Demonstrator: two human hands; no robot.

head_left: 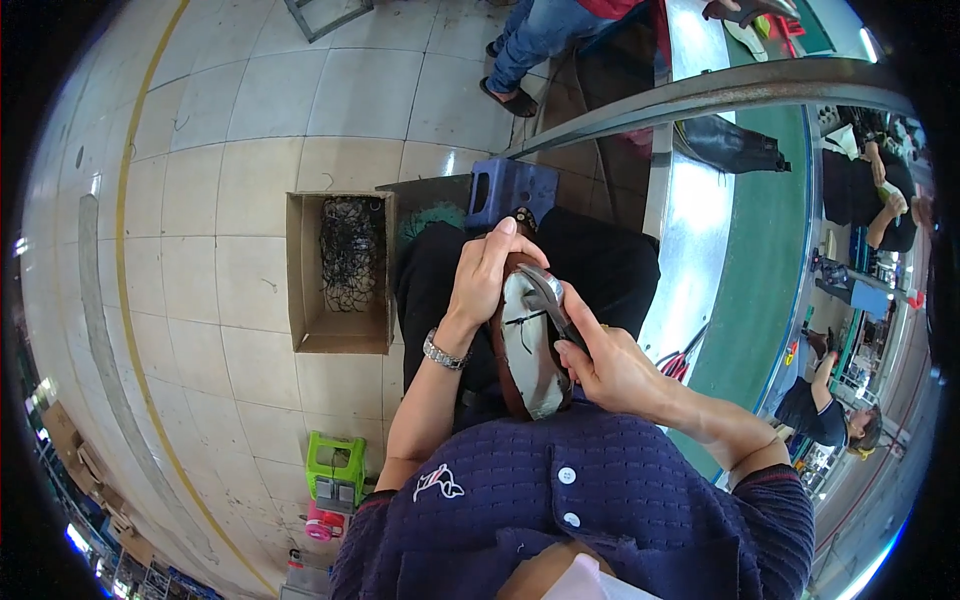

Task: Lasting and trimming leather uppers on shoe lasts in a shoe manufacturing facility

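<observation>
A brown shoe (508, 370) with its pale underside turned up lies lengthwise over my lap. At its far end my left hand (484, 272) is closed around the shoe, with the thumb side along the edge. My right hand (610, 362) grips a pair of metal pincers (543, 292) by dark handles. The metal head rests on the far part of the underside, close to my left fingers; whether its jaws pinch anything is too small to tell. A thin black cord (524, 321) crosses the underside near the pincers.
A cardboard box (296, 270) with tangled black cords stands on the tiled floor to my left. Beyond my knees is a blue plastic stool (510, 188). A green conveyor belt (752, 260) with a metal edge runs along my right, a dark boot (730, 146) on it. Other people work nearby.
</observation>
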